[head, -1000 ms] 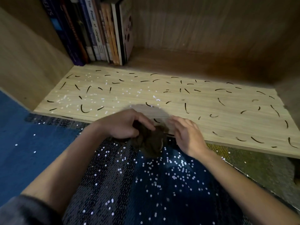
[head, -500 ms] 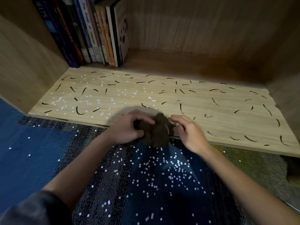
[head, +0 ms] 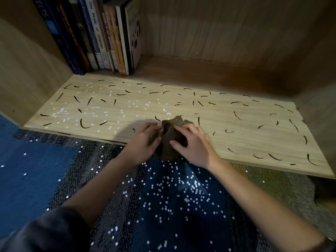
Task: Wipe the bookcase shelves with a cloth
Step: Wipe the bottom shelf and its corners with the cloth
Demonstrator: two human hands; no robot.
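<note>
A crumpled dark brown cloth (head: pixel 170 137) sits at the front edge of the light wooden shelf (head: pixel 236 131), which is covered in short dark curved marks. My left hand (head: pixel 143 142) holds the cloth from its left side with curled fingers. My right hand (head: pixel 194 144) grips it from the right, fingers spread over the top. Part of the cloth is hidden between both hands.
A row of upright books (head: pixel 96 35) stands at the shelf's back left. Wooden walls close the compartment at the left (head: pixel 27 73), back and right (head: pixel 320 106). A dark blue sequinned fabric (head: pixel 163 206) lies below the shelf edge, with blue floor (head: pixel 27 170) at left.
Both hands have carried the cloth up from over the sequinned fabric onto the shelf's front edge. My right hand now covers the cloth's top.
</note>
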